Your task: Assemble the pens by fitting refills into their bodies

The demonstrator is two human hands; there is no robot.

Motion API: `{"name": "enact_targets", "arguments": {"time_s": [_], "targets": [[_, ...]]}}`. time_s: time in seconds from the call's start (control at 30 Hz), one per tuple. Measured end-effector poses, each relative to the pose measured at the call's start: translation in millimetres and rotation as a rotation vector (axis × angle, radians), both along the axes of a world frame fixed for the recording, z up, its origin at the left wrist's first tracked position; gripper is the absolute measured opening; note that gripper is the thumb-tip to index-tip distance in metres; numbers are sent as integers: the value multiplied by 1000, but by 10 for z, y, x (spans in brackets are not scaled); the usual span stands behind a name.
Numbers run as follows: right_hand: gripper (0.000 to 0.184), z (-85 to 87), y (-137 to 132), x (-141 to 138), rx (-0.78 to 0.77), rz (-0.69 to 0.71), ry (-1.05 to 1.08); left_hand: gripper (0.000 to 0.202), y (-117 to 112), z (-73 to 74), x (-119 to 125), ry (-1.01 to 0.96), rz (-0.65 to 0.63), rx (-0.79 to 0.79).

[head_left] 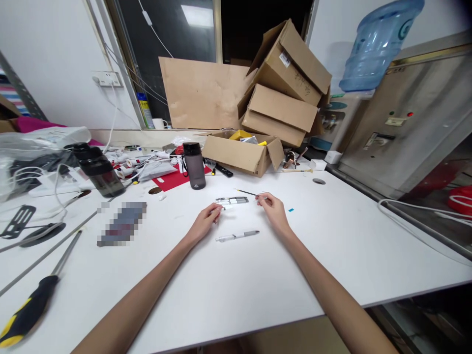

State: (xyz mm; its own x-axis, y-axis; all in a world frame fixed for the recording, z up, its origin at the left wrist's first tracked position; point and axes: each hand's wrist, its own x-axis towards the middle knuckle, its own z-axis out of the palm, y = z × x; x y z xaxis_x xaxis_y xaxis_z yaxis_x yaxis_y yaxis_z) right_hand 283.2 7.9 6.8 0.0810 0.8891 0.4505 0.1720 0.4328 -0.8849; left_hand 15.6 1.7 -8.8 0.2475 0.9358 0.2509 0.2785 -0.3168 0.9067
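My right hand (272, 209) pinches one end of a pen refill (246, 192), a thin dark stick with a yellowish tip pointing left. Across from it, my left hand (207, 220) is closed, fingertips together on a small pale piece that I cannot make out. Between and just beyond the hands, several white-and-grey pens (232, 200) lie side by side on the white table (236, 290). Nearer to me, a single white pen with a grey grip (238, 236) lies on the tabletop, touched by neither hand.
A screwdriver (40, 290) and a blurred-out flat object (123, 223) lie to the left. Behind stand a grey bottle (194, 166), a black bottle (99, 169) and an open cardboard box (236, 153). A small blue scrap (291, 210) lies right of my right hand.
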Motion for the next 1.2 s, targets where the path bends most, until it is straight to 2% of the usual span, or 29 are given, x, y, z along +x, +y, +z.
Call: {"name": "enact_targets", "arguments": {"time_s": [0.3, 0.53, 1.0, 1.2], "targets": [[29, 50, -46, 11, 18, -20, -69, 38, -3, -10, -2, 25, 1, 10], [32, 67, -36, 9, -2, 55, 9, 36, -23, 7, 14, 38, 1, 9], [32, 87, -33, -10, -56, 114, 65, 34, -27, 12, 18, 45, -14, 6], [34, 95, -34, -4, -103, 135, 108, 33, -57, 61, 12, 54, -28, 2]]}}
